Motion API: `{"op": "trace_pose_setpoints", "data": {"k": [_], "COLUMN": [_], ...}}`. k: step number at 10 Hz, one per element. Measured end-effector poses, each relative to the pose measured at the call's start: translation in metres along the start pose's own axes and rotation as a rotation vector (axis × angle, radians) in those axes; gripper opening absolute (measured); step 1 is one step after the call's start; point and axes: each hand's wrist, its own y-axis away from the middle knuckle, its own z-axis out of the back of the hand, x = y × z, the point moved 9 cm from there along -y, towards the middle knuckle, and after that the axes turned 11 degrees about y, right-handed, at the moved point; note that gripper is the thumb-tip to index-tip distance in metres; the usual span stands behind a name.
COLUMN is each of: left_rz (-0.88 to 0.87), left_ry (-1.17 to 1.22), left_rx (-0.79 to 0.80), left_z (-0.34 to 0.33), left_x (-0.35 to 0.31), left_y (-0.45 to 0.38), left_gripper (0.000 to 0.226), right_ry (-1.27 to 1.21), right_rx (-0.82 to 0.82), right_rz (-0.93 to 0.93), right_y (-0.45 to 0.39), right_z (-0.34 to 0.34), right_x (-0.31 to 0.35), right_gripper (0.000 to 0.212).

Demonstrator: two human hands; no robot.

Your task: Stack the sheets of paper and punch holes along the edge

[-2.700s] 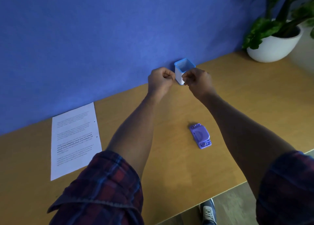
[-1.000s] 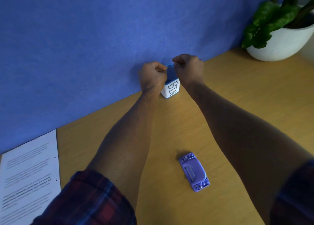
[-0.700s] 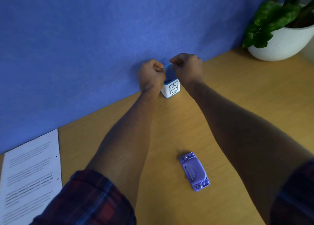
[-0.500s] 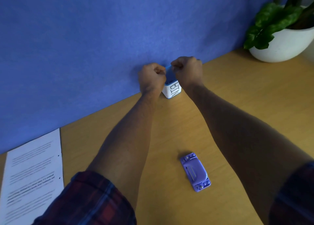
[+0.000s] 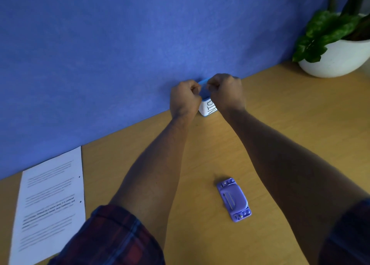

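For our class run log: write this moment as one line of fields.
left hand: fist by bin | right hand: fist over bin | bin: at wall | hole punch: untouched | paper: flat, holes punched

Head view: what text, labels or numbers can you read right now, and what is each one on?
"NTU" or similar: dark letters running sideways on the small white box with a blue rim, partly hidden by the right hand; reading unsure.
White printed sheet of paper: several paragraphs of text, too blurred to read.
Purple plastic hole punch: no readable marking.
White round plant pot: none.
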Motion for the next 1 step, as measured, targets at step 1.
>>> {"op": "trace_pose_setpoints", "data": {"k": [1], "left_rz": [-0.025], "left_ry": [-0.045], "left_rx": [-0.02], "left_z": [0.0113], "left_x": [-0.0027], "left_y": [0.0156], "left_gripper": [0.01], "right_ry": [0.058], "right_rx": [-0.028], "right_rz": [0.013], "right_y": [0.0148], "right_z": [0.0043], "right_x": [0.0068], "right_gripper": [0.018]}}
